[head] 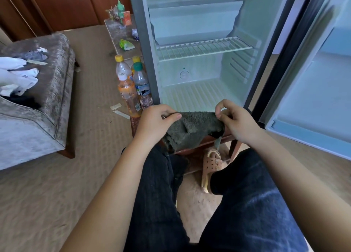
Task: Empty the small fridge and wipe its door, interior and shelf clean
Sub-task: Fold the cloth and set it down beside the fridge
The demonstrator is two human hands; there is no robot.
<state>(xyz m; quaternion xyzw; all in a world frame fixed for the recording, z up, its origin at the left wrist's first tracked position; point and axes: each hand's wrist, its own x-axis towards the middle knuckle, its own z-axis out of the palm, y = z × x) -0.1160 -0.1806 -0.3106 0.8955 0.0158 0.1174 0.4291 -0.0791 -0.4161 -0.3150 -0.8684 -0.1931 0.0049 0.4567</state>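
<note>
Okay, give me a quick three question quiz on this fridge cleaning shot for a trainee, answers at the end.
1. True or false: the wire shelf inside the fridge is bare.
2. Multiple choice: the left hand and right hand both hold a: A) sponge, B) grey cloth, C) spray can.
3. Fill in: in the picture, the drink bottles stand to the fridge's ____.

Key: 1 true; 2 B; 3 left.
</note>
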